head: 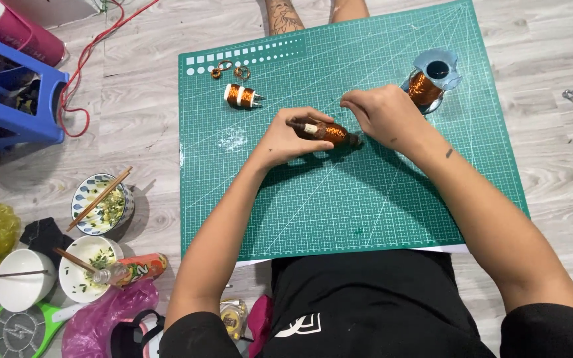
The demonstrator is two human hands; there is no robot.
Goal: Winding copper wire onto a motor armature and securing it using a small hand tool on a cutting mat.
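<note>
1. Head view: the left hand [285,138] has its fingers clamped around a small bobbin wound with copper-coloured wire [326,132], held just above the green gridded cutting mat [366,212], probably to keep it steady.
2. The right hand [382,113] hovers at the bobbin's far end, fingers curled together; I cannot tell whether they pinch a wire strand.
3. A larger spool of copper wire with a pale blue flange [432,81] stands just beyond the right hand, likely the feed.
4. A second wound bobbin [242,96] lies apart near the mat's top.
5. Left of the mat, on the floor, an orange-and-green printed packet [142,268] lies beside white bowls with chopsticks [87,268].
</note>
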